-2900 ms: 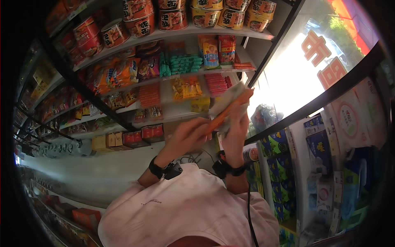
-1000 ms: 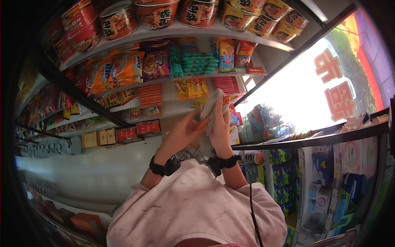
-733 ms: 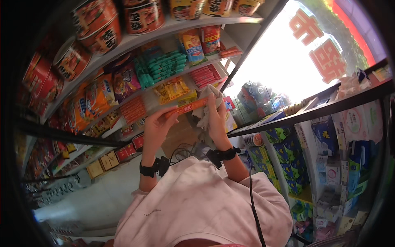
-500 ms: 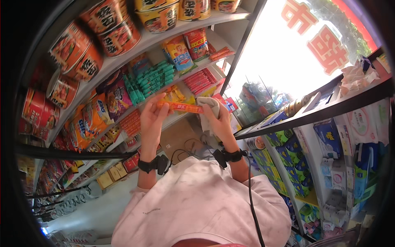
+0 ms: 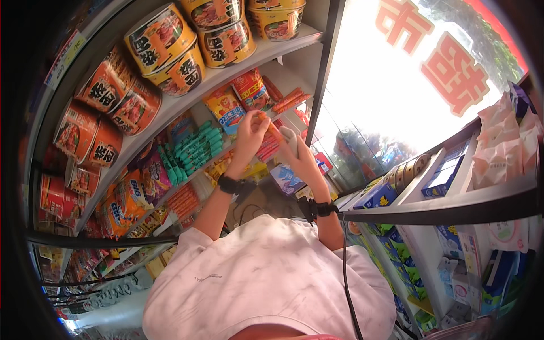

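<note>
Noodle tubs (image 5: 164,39) stand above snack packets (image 5: 198,147); the window (image 5: 368,85) lies right.

The left hand (image 5: 248,139) covers part of the blurred orange stick (image 5: 275,132), the right hand (image 5: 306,165) hides some grey cloth (image 5: 288,136), and the top edge clips a yellow tub (image 5: 276,4)!

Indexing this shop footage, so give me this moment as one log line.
left hand: holds orange stick | right hand: holds grey cloth | around: teal packs, tubs
</note>
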The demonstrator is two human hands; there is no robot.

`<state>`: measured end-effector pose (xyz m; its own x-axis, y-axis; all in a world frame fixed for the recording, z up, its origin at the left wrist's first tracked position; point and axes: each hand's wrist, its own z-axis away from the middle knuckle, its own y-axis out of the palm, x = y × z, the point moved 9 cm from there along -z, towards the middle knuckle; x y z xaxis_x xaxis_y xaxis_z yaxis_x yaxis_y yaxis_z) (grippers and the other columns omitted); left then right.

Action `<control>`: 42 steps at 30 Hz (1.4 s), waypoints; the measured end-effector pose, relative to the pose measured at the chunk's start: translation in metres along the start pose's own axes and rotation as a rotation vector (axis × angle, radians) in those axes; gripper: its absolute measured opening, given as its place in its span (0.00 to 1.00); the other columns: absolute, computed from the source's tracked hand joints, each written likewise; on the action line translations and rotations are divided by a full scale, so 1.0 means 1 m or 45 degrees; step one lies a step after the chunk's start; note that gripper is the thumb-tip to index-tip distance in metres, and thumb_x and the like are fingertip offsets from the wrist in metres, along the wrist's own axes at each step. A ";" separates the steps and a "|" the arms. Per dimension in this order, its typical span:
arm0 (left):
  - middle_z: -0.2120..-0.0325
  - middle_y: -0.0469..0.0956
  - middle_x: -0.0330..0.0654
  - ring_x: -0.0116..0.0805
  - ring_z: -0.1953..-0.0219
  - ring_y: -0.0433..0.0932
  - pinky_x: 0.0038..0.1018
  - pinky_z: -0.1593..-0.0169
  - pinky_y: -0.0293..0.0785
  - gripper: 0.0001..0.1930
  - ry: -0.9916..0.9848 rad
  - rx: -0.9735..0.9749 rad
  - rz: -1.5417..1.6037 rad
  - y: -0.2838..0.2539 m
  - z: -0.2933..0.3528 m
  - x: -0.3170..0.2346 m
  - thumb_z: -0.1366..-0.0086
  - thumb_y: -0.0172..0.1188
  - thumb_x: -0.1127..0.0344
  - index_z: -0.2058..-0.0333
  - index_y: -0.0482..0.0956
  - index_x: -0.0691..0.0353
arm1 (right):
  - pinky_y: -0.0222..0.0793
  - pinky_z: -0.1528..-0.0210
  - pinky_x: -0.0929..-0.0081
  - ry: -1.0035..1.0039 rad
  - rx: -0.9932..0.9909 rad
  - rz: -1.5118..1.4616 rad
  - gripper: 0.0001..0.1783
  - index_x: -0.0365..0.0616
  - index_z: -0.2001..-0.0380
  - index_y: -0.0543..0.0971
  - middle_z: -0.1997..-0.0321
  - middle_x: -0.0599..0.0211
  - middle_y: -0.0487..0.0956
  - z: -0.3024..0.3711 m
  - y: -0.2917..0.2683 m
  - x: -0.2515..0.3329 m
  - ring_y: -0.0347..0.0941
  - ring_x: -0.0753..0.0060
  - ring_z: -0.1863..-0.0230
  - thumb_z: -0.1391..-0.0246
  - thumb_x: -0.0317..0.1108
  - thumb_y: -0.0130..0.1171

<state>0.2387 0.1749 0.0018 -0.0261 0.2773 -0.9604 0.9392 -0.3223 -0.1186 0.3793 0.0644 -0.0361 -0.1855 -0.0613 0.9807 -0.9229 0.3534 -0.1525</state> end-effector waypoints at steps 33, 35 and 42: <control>0.39 0.63 0.53 0.53 0.34 0.60 0.39 0.35 0.63 0.27 0.444 0.391 -0.695 0.055 -0.054 0.042 0.36 0.56 0.73 0.38 0.66 0.56 | 0.73 0.49 0.51 -0.322 0.030 0.951 0.23 0.43 0.48 0.77 0.49 0.45 0.77 -0.276 0.039 -0.081 0.76 0.39 0.51 0.50 0.30 0.55; 0.42 0.67 0.52 0.52 0.37 0.64 0.37 0.37 0.65 0.24 0.482 0.392 -0.683 0.044 -0.044 0.030 0.35 0.55 0.73 0.39 0.68 0.58 | 0.73 0.49 0.51 -0.318 0.030 0.970 0.23 0.44 0.48 0.77 0.48 0.46 0.77 -0.277 0.049 -0.084 0.76 0.39 0.50 0.50 0.29 0.54; 0.56 0.79 0.50 0.45 0.56 0.80 0.31 0.53 0.75 0.15 0.221 0.429 -0.597 -0.015 0.007 0.004 0.30 0.55 0.66 0.48 0.76 0.63 | 0.72 0.46 0.52 -0.473 -0.007 0.948 0.26 0.48 0.47 0.77 0.46 0.52 0.77 -0.278 0.039 -0.101 0.76 0.43 0.49 0.53 0.25 0.55</control>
<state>0.2224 0.1748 -0.0016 -0.3286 0.5937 -0.7345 0.6797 -0.3913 -0.6204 0.4561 0.3437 -0.1067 -0.8472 -0.1129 0.5192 -0.5130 0.4280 -0.7441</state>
